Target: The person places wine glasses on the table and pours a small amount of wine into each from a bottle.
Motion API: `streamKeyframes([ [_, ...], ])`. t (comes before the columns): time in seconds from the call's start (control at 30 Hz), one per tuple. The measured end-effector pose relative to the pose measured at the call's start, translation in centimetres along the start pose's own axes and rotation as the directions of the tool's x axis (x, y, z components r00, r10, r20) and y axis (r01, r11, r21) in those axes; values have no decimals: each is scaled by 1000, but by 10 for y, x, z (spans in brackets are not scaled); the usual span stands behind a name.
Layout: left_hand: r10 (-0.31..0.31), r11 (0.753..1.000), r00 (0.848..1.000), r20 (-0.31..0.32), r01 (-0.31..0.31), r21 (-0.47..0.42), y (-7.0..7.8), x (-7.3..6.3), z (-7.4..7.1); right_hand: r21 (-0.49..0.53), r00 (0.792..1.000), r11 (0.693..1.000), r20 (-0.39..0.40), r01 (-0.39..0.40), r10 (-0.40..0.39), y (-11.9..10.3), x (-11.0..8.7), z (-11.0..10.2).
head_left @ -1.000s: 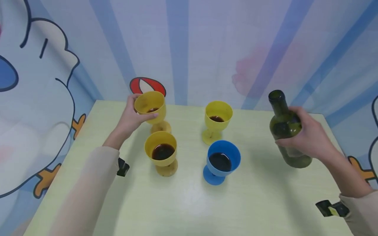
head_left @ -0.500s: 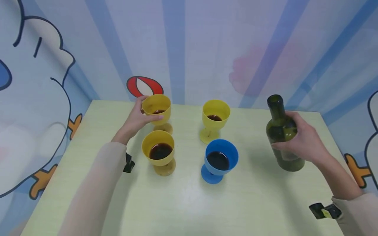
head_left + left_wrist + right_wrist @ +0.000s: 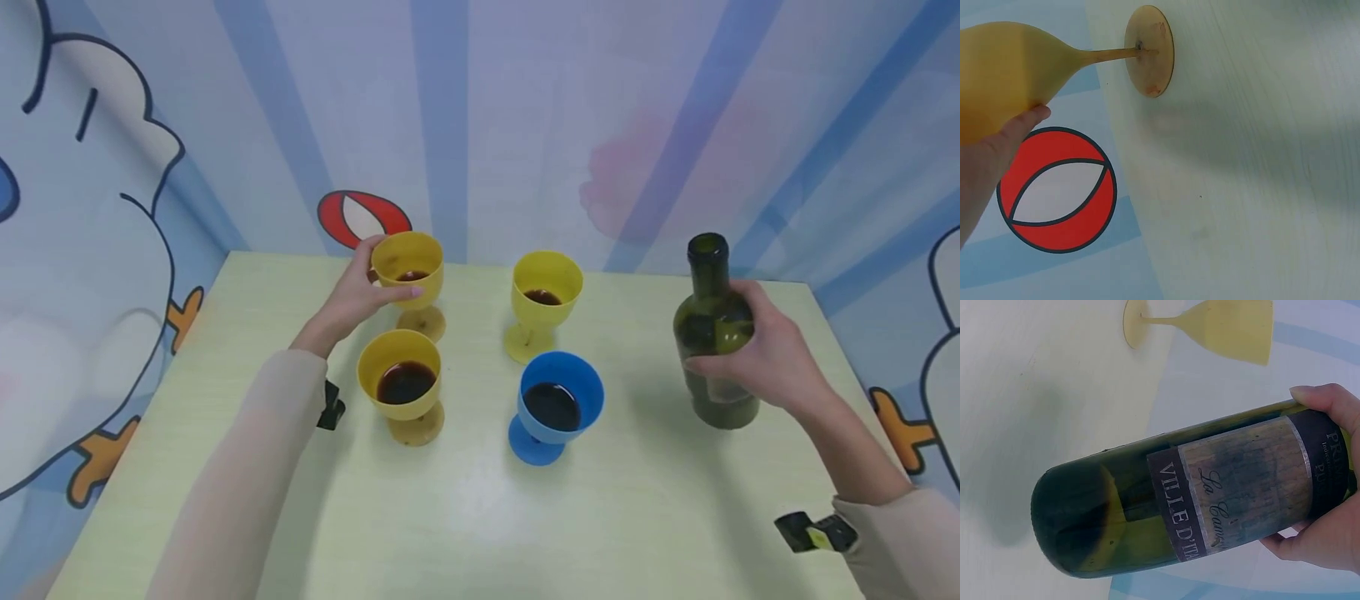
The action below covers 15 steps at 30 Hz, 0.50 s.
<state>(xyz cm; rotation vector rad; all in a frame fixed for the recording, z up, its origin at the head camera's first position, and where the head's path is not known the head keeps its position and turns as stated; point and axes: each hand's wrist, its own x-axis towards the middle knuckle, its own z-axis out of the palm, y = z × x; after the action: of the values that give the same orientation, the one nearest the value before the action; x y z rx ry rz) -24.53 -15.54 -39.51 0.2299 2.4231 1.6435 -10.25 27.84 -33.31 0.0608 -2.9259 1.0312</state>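
Observation:
At the back left, my left hand holds an orange-yellow goblet by its bowl, thumb across the near side. A little dark liquid lies inside it. In the left wrist view its stem and round foot show over the tabletop. My right hand grips a green wine bottle round its body at the right. The bottle stands nearly upright in the head view, its mouth uncapped. Its label shows in the right wrist view, and its bottom is off the table, with a shadow apart from it.
On the pale table stand a second orange-yellow goblet at front left, a lemon-yellow goblet at back right and a blue goblet before it. All three hold dark liquid. A printed cloth rises behind the table.
My left hand has moved right with its goblet, toward the other goblets. The bottle in my right hand has tipped from a lean to nearly upright. The standing goblets keep their places.

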Motion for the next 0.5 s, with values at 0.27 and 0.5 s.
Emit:
streamKeyframes([
  [0.27, -12, 997, 999, 37, 15, -82, 13, -10, 3, 128, 989, 988, -115, -81, 96, 12, 7, 8],
  [0.5, -29, 996, 999, 31, 31, -81, 4, -13, 3, 242, 946, 954, -229, -175, 232, 28, 12, 18],
])
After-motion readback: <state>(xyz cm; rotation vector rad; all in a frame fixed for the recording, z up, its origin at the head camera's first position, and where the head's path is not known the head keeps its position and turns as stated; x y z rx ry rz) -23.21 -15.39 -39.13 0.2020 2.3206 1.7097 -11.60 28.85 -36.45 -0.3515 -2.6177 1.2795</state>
